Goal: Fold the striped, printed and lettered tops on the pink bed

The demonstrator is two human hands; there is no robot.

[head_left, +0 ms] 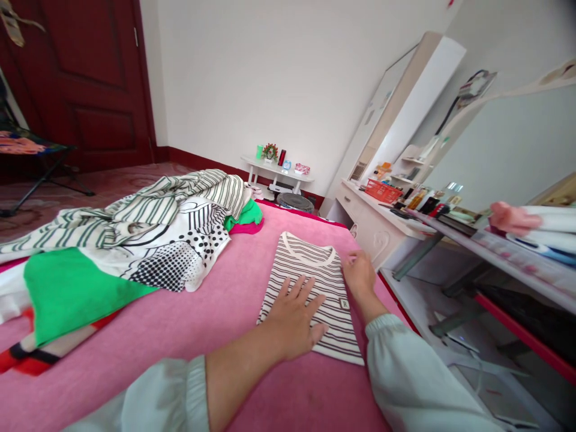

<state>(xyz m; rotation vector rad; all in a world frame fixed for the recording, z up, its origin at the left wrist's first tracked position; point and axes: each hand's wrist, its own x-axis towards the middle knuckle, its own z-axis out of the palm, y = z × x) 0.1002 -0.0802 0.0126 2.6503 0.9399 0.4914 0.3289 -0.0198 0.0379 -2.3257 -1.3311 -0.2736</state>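
A folded striped shirt point(310, 270) with a white collar lies on the pink bed cover point(216, 324). My left hand point(294, 315) rests flat on the shirt's lower part, fingers spread. My right hand point(357, 273) sits at the shirt's right edge with its fingers curled against the fabric; I cannot see whether they pinch the cloth. Both arms wear pale long sleeves.
A heap of unfolded clothes point(148, 228) lies on the bed's left: striped, dotted and green point(67, 288) pieces. A dresser point(382, 210) with bottles and a red basket point(382, 190) stands right, a small white shelf point(276, 168) at the far wall, a dark red door point(90, 78) left.
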